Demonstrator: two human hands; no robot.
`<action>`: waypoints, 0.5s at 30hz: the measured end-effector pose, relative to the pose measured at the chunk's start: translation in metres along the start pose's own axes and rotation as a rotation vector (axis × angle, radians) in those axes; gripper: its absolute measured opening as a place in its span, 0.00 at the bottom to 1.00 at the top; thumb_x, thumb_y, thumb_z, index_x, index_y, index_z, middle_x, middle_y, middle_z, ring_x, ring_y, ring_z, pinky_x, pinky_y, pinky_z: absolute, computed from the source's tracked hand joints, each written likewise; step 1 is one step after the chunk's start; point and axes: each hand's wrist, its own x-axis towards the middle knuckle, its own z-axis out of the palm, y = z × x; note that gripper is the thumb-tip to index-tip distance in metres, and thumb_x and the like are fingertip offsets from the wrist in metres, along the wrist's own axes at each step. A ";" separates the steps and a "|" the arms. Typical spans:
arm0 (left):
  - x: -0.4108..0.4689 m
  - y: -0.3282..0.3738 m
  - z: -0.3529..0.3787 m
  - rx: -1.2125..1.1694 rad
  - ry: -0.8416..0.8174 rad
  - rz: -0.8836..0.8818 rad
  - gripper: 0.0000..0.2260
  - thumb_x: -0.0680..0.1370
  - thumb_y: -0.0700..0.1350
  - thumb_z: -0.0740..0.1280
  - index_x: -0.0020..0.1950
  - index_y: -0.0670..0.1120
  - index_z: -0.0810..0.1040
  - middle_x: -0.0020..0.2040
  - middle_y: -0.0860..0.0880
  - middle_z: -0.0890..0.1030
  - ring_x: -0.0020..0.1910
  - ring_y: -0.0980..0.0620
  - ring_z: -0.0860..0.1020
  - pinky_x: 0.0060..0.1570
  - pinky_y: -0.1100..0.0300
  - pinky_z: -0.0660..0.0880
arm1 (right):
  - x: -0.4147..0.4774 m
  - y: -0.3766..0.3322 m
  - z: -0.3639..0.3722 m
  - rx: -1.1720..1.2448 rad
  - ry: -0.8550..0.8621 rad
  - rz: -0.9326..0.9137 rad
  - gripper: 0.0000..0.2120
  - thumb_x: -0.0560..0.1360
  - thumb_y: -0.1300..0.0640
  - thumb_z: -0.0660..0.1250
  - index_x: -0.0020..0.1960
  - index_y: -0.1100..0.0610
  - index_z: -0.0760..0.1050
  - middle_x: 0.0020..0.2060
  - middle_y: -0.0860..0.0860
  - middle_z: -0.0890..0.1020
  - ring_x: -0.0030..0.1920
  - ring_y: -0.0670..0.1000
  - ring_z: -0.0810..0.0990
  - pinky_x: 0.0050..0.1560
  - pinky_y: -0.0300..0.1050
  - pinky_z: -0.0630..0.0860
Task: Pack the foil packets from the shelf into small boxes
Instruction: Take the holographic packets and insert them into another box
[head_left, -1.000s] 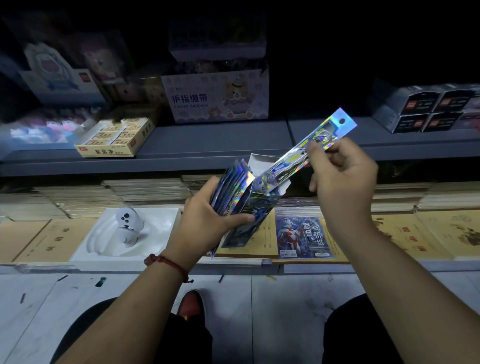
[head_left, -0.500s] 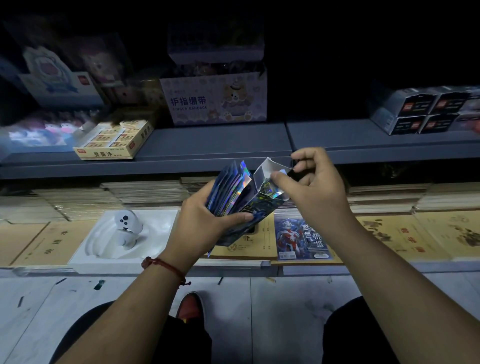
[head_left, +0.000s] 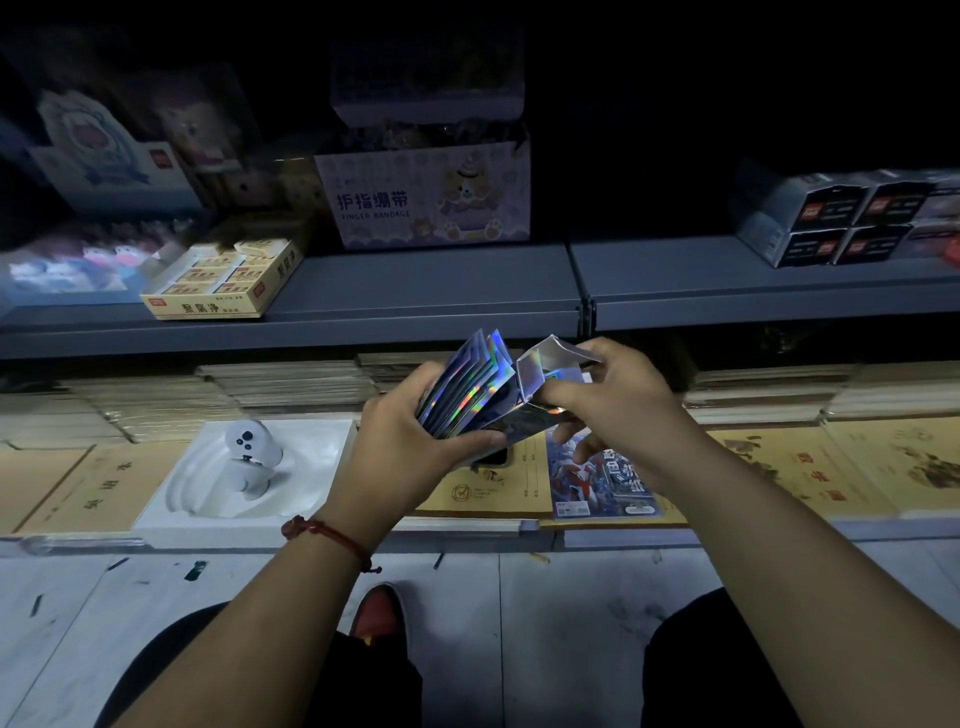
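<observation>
My left hand (head_left: 410, 441) grips a fanned stack of shiny holographic foil packets (head_left: 470, 387) together with a small silver box (head_left: 545, 384) whose top flaps stand open. My right hand (head_left: 608, 400) holds the right side of that box, fingers curled round it near the open flaps. Both hands are held above the lower shelf, in front of the grey upper shelf (head_left: 426, 291). The inside of the box is hidden from me.
A blue printed pack (head_left: 602, 483) lies on tan notebooks (head_left: 810, 467) below my hands. A white tray with a white controller (head_left: 249, 457) sits to the left. A finger-bandage carton (head_left: 426, 197), a yellow eraser box (head_left: 223, 280) and dark boxes (head_left: 841, 223) stand on the upper shelf.
My right hand pushed a long foil packet down into the open box, then came down to hold the box's right side. My left hand stayed in place with the stack.
</observation>
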 end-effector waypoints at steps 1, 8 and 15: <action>0.000 0.000 0.000 0.005 0.003 0.008 0.24 0.64 0.57 0.83 0.56 0.59 0.78 0.48 0.63 0.84 0.49 0.61 0.83 0.49 0.55 0.82 | 0.000 -0.001 -0.001 0.034 -0.031 0.026 0.15 0.74 0.60 0.75 0.59 0.57 0.78 0.47 0.57 0.85 0.32 0.54 0.83 0.28 0.46 0.77; -0.004 0.009 0.001 0.008 -0.019 0.094 0.22 0.66 0.52 0.83 0.54 0.58 0.78 0.47 0.64 0.83 0.48 0.62 0.83 0.46 0.70 0.77 | -0.003 0.001 0.002 -0.052 0.040 0.024 0.09 0.74 0.63 0.75 0.45 0.53 0.76 0.28 0.54 0.79 0.21 0.51 0.73 0.25 0.43 0.73; -0.004 0.010 0.003 0.003 -0.007 0.108 0.22 0.65 0.52 0.83 0.54 0.60 0.77 0.47 0.65 0.83 0.47 0.64 0.82 0.43 0.74 0.74 | -0.005 -0.002 0.003 -0.004 0.009 0.087 0.10 0.75 0.63 0.73 0.55 0.57 0.78 0.32 0.57 0.78 0.25 0.51 0.74 0.24 0.42 0.74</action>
